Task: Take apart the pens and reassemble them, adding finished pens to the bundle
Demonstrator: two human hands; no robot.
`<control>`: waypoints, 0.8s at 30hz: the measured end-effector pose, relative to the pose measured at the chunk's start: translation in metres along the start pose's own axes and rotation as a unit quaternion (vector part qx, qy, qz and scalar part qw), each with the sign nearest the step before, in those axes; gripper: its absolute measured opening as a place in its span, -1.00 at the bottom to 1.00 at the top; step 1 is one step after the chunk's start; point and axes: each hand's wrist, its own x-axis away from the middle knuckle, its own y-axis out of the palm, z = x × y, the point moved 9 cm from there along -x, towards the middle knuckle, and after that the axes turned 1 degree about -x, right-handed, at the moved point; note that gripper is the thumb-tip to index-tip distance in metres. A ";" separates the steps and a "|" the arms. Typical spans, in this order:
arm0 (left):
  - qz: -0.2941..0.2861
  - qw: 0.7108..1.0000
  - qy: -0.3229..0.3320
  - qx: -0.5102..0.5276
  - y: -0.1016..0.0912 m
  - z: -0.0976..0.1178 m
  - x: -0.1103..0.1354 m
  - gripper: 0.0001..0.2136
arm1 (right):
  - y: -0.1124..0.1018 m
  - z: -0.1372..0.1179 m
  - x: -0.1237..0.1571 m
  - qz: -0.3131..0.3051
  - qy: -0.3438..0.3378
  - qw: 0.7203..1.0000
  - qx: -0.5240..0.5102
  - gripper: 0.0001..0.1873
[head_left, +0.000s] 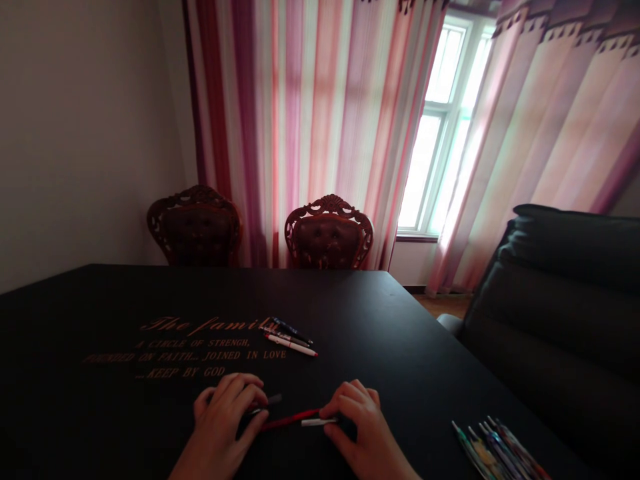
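Note:
Both hands are low over the black table in the middle of the view. My left hand (231,408) is closed, fingers curled toward the thumb, around a pen whose greyish end (275,399) sticks out past the fingertips; most of it is hidden. A slim red pen (286,421) spans the gap between my hands, its left end by my left thumb and its right end under my right fingers. My right hand (356,415) is closed on a short white pen-like piece (317,422), which points left just below the red pen. Whether the white and red pieces join is unclear.
Beyond my hands, several pens (291,345) lie in a small group on the table (360,313), beside printed lettering. More pens (495,448) lie in a row at the lower right. A black leather chair (560,320) stands right; two carved chairs (329,233) stand behind the table.

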 end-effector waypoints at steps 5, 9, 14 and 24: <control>0.019 1.000 -0.016 -0.011 0.000 -0.010 -0.001 -0.89 | -0.002 0.000 -0.001 0.005 -0.003 1.000 0.019 -0.83; 0.024 1.000 -0.004 -0.005 0.000 -0.008 0.001 -0.91 | -0.003 -0.002 -0.001 0.009 -0.009 1.000 0.021 -0.83; 0.009 0.996 0.087 -0.006 -0.001 0.020 0.009 -0.87 | 0.000 -0.015 0.001 -0.012 -0.052 0.998 0.045 -0.91; 0.021 0.969 0.239 -0.060 0.011 0.047 0.016 -0.80 | 0.007 -0.030 0.002 0.020 -0.153 0.985 0.074 -0.91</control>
